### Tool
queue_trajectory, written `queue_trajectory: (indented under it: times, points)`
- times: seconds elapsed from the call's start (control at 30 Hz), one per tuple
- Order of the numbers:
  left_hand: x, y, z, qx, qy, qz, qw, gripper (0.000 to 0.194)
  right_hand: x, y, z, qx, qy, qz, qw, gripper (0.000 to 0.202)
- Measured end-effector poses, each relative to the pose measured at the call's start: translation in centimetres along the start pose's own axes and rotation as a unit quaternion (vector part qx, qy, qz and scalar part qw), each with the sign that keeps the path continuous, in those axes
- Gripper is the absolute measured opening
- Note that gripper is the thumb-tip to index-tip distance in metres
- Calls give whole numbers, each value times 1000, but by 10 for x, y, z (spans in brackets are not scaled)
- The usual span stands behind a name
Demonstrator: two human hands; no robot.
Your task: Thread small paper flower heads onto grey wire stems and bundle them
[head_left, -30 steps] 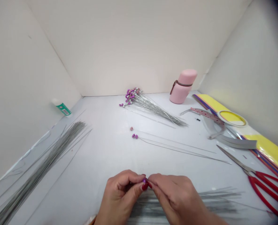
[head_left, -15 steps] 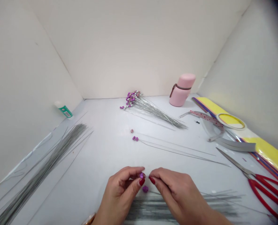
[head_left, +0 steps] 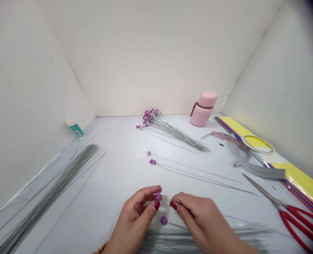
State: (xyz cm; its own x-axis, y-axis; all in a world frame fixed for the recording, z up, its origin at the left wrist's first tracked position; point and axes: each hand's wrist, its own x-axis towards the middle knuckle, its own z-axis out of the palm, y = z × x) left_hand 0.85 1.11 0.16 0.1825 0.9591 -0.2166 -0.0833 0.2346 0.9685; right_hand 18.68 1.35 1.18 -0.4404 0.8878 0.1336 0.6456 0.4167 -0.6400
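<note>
Between the thumb and fingertips of my left hand (head_left: 142,211) is a small shiny purple bead (head_left: 158,196). To its right, my right hand (head_left: 197,215) is closed in a pinch. A thin wire (head_left: 251,223) runs out to the right from behind this hand; its end at the fingertips is too fine to make out. The hands are a short gap apart. Below that gap another purple bead (head_left: 164,220) lies on the table. Grey wires (head_left: 169,240) lie blurred beneath both hands, partly hidden by them.
Beaded wires (head_left: 152,162) lie ahead, with a larger beaded bundle (head_left: 172,128) behind. A wire bundle (head_left: 50,197) and a glue tube (head_left: 75,128) are left. Right are red-handled scissors (head_left: 280,204), grey strips (head_left: 264,171), tape (head_left: 258,144), yellow sheets (head_left: 301,181) and a pink flask (head_left: 204,109).
My hands have drawn slightly apart, and the purple bead in my left fingers now stands more upright and in plainer sight. The whole view has shifted a little.
</note>
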Motion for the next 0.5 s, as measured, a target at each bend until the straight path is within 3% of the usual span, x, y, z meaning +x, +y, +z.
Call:
queue_trajectory:
  times: [0.1, 0.2, 0.3, 0.5]
  points:
    - [0, -7, 4, -75, 13, 0, 997, 36, -2, 3, 1, -35, 92, -64, 993, 19]
    - [0, -13, 11, -118, 29, -31, 992, 26, -3, 6, 6, -90, 163, -130, 974, 17]
    - [3, -13, 19, -139, 56, -66, 987, 30, -2, 7, 11, -129, 182, -159, 962, 18]
    - [6, -4, 31, -183, 124, -69, 973, 34, 0, 8, 17, -162, 217, -214, 939, 20]
